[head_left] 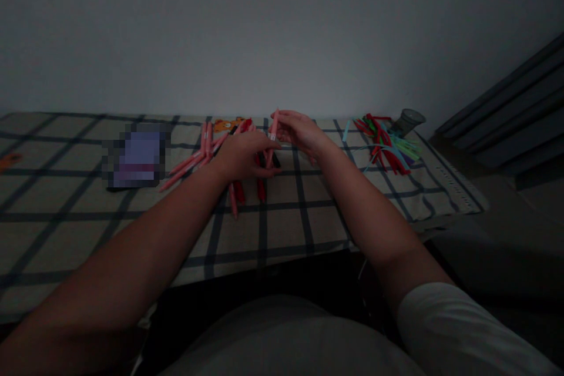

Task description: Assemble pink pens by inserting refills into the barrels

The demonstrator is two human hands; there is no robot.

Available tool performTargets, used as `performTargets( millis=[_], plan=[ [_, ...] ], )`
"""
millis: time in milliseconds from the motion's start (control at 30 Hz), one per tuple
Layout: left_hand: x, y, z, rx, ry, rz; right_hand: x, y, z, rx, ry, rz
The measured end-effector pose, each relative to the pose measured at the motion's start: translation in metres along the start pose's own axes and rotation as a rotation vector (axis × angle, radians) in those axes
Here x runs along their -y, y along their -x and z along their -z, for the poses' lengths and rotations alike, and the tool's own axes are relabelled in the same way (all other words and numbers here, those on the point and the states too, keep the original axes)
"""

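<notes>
A pink pen [274, 127] stands nearly upright between my two hands above the table. My left hand [244, 153] has its thumb and fingers curled about the pen's lower part. The upper part of the pen rests in the fingers of my right hand [300, 131]. Beneath and beside my left hand lie more pens, partly hidden by it, among them a red pen [261, 189] and a pink one [233, 202]. Several pink pens [180, 170] are spread to the left of that hand. The picture is dim, so fine detail on the pens is lost.
A checked cloth [282, 229] covers the table against a wall. On the left lies a blurred-out flat object [138, 155]. An orange bear-shaped item [225, 126] is behind the pens. At right are colourful strips [390, 150] and a clear cup [408, 121], near the table's edge.
</notes>
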State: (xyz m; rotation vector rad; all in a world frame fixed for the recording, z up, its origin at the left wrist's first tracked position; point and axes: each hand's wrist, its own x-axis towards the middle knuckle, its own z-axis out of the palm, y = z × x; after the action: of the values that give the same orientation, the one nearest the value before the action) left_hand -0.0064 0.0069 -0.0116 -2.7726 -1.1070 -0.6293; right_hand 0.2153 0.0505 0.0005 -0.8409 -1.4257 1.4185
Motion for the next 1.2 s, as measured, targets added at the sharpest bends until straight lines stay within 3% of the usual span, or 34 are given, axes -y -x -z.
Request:
performTargets(
  millis=[667,1200],
  plan=[
    [-0.004,-0.001,0.002,0.002,-0.034,0.012,0.007,0.003,-0.004,-0.027,-0.044,-0.026],
    [-0.012,-0.003,0.01,0.113,-0.091,0.092,0.008,0.003,-0.003,-0.044,-0.084,-0.029]
  ],
)
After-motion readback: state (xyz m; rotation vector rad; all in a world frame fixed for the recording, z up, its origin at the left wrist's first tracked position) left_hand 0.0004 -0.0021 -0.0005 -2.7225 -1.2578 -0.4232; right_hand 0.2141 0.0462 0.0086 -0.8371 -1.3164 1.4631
